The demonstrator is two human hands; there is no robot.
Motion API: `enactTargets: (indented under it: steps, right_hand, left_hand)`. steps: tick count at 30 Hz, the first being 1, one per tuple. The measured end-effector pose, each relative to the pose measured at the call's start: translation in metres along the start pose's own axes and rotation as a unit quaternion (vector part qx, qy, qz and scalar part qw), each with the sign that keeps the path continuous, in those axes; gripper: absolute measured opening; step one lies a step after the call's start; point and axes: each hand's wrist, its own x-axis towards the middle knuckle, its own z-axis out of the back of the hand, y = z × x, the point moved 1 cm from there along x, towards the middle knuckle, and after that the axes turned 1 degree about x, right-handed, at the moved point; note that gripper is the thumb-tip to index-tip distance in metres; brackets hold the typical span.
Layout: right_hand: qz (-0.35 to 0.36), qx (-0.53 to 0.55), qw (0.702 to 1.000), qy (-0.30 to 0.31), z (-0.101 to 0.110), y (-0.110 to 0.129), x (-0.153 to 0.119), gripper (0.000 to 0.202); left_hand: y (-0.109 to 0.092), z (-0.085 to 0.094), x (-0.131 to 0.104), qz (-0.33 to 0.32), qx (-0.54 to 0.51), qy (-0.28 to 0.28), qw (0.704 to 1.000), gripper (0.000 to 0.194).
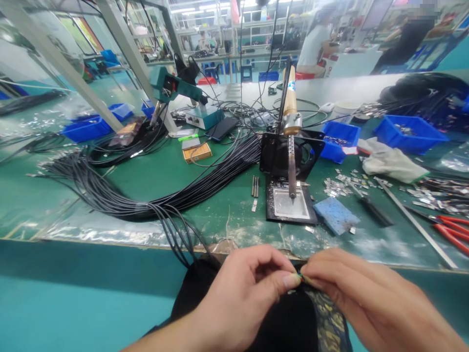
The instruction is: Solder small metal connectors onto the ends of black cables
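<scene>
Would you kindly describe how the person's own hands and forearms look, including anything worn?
The left hand and right hand are gloveless, with no ring or watch showing. No sleeve shows on the left forearm; the right one is mostly out of view.

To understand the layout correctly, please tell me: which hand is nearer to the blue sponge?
Right hand: it is in front of the sponge, on the person's side. The left hand is farther, in front and to the sponge's left.

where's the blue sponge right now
In the head view, the blue sponge lies on the green table right of centre, between the soldering iron's black stand and the black-handled tool.
</scene>
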Motion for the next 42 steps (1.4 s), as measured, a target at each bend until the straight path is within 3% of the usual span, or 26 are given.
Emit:
enactTargets:
  steps: [7, 10, 12, 14, 17, 26, 42]
  right_hand:
    - [-0.003, 0.023, 1.0, 0.011, 0.004, -0.005, -0.001, 0.024]
    - [-0.102, 0.055, 0.993, -0.027, 0.003, -0.008, -0.004, 0.014]
    - [-0.204, 0.134, 0.97, -0.011, -0.001, -0.008, -0.005, 0.013]
    - [-0.288, 0.236, 0.927, 0.032, -0.009, -0.005, -0.005, 0.023]
    - [-0.348, 0.311, 0.883, 0.049, -0.018, -0.001, -0.003, 0.033]
    - [-0.336, 0.314, 0.887, 0.028, -0.022, 0.001, -0.002, 0.025]
    - [-0.346, 0.302, 0.888, 0.031, -0.023, -0.001, -0.006, 0.03]
  left_hand:
    - [0.003, 0.002, 0.002, 0.007, -0.02, 0.014, 1.0, 0.011]
    - [0.003, 0.003, 0.002, 0.002, -0.027, 0.007, 1.0, 0.012]
    - [0.003, 0.004, 0.001, -0.012, -0.023, -0.003, 1.0, 0.013]
    - [0.002, 0.005, 0.001, -0.026, -0.017, -0.014, 0.999, 0.013]
    - [0.002, 0.006, 0.003, -0.031, -0.018, -0.022, 0.999, 0.013]
    - [0.007, 0.008, 0.007, 0.05, -0.104, 0.011, 0.993, 0.025]
    - [0.005, 0.011, 0.011, 0.058, -0.099, 0.033, 0.993, 0.024]
